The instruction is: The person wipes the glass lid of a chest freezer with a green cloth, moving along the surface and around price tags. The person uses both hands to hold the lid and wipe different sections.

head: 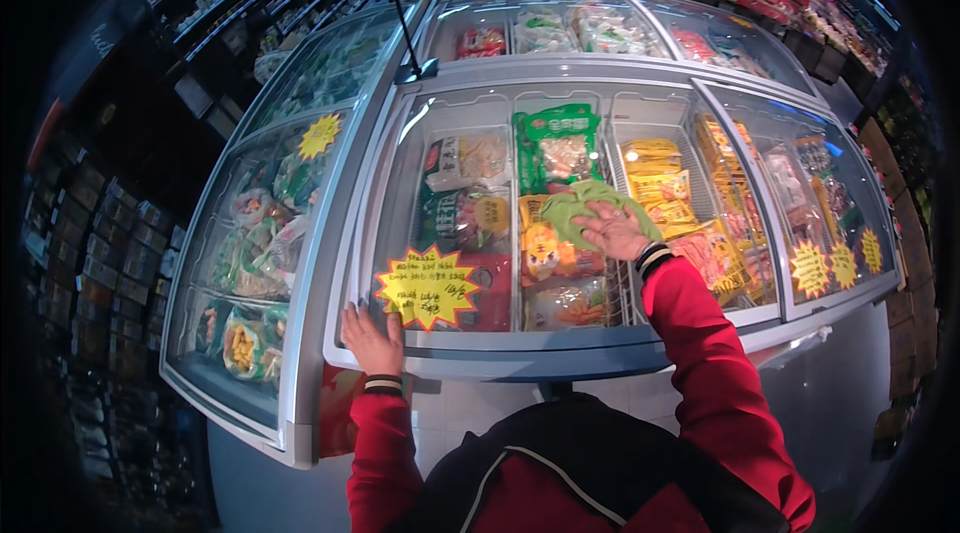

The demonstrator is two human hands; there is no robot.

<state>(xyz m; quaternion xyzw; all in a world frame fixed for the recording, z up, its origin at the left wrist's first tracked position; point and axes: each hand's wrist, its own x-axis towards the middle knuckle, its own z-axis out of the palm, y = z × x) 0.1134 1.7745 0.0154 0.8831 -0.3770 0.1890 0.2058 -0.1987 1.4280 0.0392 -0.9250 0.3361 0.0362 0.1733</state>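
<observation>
My right hand lies spread on a green cloth, pressing it flat against the glass lid of a chest freezer. Below the glass are bagged frozen foods: a green package, yellow packets and an orange-yellow bag. At the near left corner my left hand rests on the freezer's frame, fingers apart and holding nothing. Beside its fingertips is a yellow starburst sign with handwriting, lying over the glass.
Another glass-topped freezer adjoins on the left, holding bagged goods. More freezer compartments continue behind. A thin black pole rises from the divider. Starburst signs mark the right lid. Stocked shelves line the left side.
</observation>
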